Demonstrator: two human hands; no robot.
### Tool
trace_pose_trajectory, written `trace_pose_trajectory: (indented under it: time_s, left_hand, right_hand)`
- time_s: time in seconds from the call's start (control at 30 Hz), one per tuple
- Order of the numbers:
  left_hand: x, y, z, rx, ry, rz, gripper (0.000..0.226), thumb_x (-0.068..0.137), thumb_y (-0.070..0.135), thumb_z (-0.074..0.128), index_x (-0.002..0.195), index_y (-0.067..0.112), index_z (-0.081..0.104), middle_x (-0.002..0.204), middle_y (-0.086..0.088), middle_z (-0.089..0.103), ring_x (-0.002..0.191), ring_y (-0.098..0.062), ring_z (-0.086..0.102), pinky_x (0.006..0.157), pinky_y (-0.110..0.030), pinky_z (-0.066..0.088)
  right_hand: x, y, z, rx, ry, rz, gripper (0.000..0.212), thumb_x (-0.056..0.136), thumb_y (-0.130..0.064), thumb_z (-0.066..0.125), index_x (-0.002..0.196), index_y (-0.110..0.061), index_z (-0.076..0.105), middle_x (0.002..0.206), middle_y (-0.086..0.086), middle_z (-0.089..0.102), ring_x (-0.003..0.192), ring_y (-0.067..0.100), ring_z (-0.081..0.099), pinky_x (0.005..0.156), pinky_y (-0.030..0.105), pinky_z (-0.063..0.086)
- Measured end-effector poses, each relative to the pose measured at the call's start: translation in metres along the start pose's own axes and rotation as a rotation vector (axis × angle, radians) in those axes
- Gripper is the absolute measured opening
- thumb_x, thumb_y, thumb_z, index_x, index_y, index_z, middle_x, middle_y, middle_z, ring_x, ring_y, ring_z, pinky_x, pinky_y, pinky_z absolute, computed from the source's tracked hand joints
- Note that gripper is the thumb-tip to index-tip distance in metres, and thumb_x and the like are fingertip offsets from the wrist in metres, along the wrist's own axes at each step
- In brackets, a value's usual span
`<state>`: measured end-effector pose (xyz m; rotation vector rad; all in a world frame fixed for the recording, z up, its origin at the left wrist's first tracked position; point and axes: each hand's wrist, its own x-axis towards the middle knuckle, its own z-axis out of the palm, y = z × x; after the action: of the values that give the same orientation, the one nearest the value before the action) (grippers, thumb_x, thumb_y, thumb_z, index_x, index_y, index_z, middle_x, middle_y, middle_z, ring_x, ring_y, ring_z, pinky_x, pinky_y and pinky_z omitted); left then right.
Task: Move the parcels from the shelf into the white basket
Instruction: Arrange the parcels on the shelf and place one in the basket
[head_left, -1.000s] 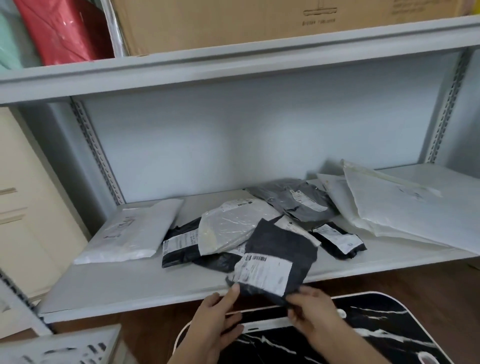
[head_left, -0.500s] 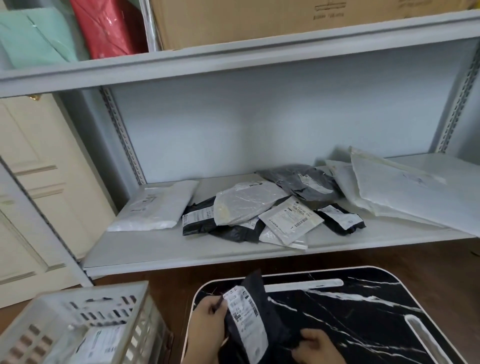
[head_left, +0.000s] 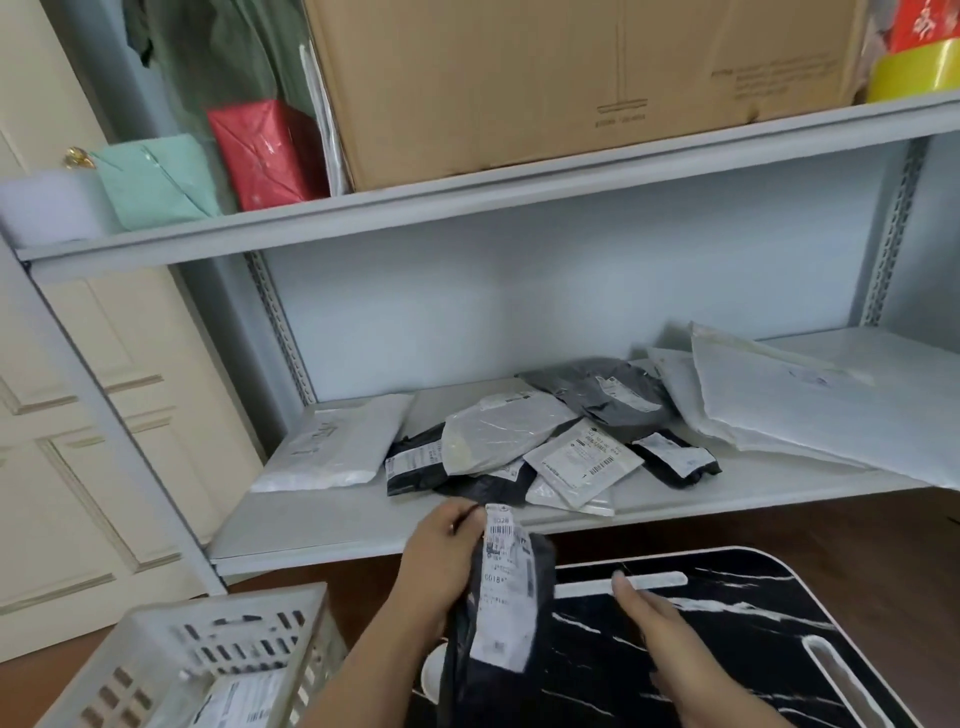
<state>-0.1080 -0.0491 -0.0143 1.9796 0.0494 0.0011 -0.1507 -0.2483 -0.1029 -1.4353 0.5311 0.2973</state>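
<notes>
While the left hand (head_left: 441, 561) pinches the hanging dark plastic labelled parcel (head_left: 501, 613) by its top edge, the white slotted plastic basket (head_left: 208, 649) sits lower left, nearer it; the right hand (head_left: 654, 618) is spread, empty.

Soft, even, fairly bright lighting is observed; shadows are weak. Straight lines of the grey metal shelf (head_left: 519, 525) are bowed towards the edges. Fine label print is blurred.

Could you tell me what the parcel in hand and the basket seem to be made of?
Parcel: probably thin dark plastic film, since it hangs limp and creased, with a paper label. Basket: looks like rigid white moulded plastic, with slotted walls.
</notes>
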Motion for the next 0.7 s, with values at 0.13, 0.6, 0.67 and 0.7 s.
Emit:
trace_pose_trajectory:
  time_s: [0.13,0.6,0.67,0.7]
  left_hand:
    - [-0.01,0.047,-0.023,-0.134,-0.042,-0.017,0.017,0.096,0.022,0.055,0.097,0.013,0.07,0.097,-0.007,0.073,0.088,-0.02,0.067,0.086,-0.036,0.051]
    - [-0.047,0.11,-0.065,-0.253,-0.028,0.056,0.019,0.095,0.014,0.056,0.082,0.007,0.068,0.064,-0.006,0.069,0.055,-0.017,0.063,0.052,-0.021,0.051]
    - [-0.048,0.112,-0.077,-0.271,0.019,0.031,0.019,0.096,0.016,0.056,0.088,0.006,0.069,0.068,-0.008,0.07,0.056,-0.018,0.062,0.055,-0.023,0.051]
    - [-0.046,0.112,-0.083,-0.238,0.072,0.041,0.02,0.096,0.019,0.056,0.094,0.005,0.07,0.075,-0.008,0.071,0.06,-0.018,0.063,0.058,-0.023,0.05]
  right_hand:
    - [-0.026,-0.037,0.017,0.096,-0.118,-0.179,0.058,0.084,-0.053,0.061,0.131,-0.021,0.048,0.113,-0.006,0.06,0.095,0.006,0.056,0.08,0.026,0.042]
    - [-0.063,-0.042,0.068,0.306,-0.283,0.008,0.107,0.056,-0.078,0.056,0.142,-0.016,0.041,0.139,0.013,0.051,0.12,0.031,0.054,0.106,0.05,0.037]
    - [-0.072,-0.05,0.073,0.464,-0.405,0.002,0.084,0.066,-0.069,0.06,0.126,-0.011,0.06,0.121,0.014,0.065,0.112,0.033,0.061,0.101,0.051,0.043]
    - [-0.076,-0.054,0.072,0.53,-0.449,0.006,0.071,0.071,-0.062,0.061,0.116,-0.008,0.068,0.114,0.016,0.069,0.107,0.034,0.064,0.097,0.051,0.047]
